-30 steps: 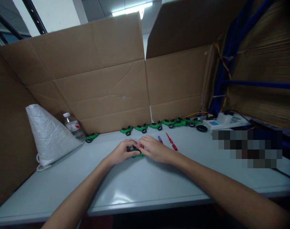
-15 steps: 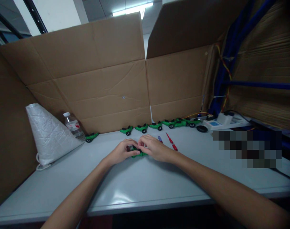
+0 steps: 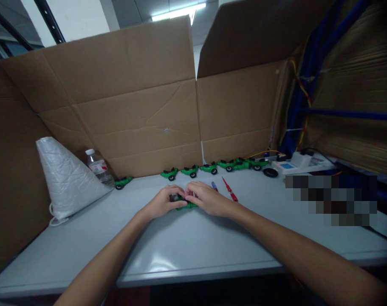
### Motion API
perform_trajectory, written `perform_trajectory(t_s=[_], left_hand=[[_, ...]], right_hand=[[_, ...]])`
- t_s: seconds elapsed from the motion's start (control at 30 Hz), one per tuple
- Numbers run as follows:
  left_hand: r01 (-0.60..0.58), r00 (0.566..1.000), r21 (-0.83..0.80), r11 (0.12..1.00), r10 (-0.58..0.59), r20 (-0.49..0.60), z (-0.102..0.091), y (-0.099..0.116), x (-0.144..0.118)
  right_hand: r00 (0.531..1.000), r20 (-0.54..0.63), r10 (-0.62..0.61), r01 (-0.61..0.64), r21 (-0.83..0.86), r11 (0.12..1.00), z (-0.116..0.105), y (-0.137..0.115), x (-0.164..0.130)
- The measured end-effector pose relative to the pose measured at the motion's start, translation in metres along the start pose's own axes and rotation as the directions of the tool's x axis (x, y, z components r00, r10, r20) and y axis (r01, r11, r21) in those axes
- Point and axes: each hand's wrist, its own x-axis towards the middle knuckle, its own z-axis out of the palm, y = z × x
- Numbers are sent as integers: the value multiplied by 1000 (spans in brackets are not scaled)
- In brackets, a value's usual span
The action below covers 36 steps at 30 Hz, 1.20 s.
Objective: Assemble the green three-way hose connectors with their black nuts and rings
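Peeking out between the fingers, the small green plastic toy car with black wheels [image 3: 184, 205] is mostly hidden; its shape is hard to make out. Left hand [image 3: 164, 202] and right hand [image 3: 206, 198] both curl closed around it, resting mid-way across the grey table [image 3: 180, 250]. A pixelated block covers the table's right side.

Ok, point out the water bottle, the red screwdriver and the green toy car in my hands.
water bottle [image 3: 97, 168], head view, on its label.
red screwdriver [image 3: 233, 196], head view, on its handle.
green toy car [image 3: 186, 206], head view, on its body edge between the hands.
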Motion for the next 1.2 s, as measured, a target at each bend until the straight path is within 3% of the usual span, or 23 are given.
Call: perform_trajectory(t_s=[0.67,1.2], left_hand=[[-14,1000,4,1000,14,-12,1,-1,1],[-30,999,-23,999,30,-10,2,-1,2]], right_hand=[[1000,17,-15,17,-166,986,-1,-7,0],[999,6,-42,43,-139,989,0,-1,1]])
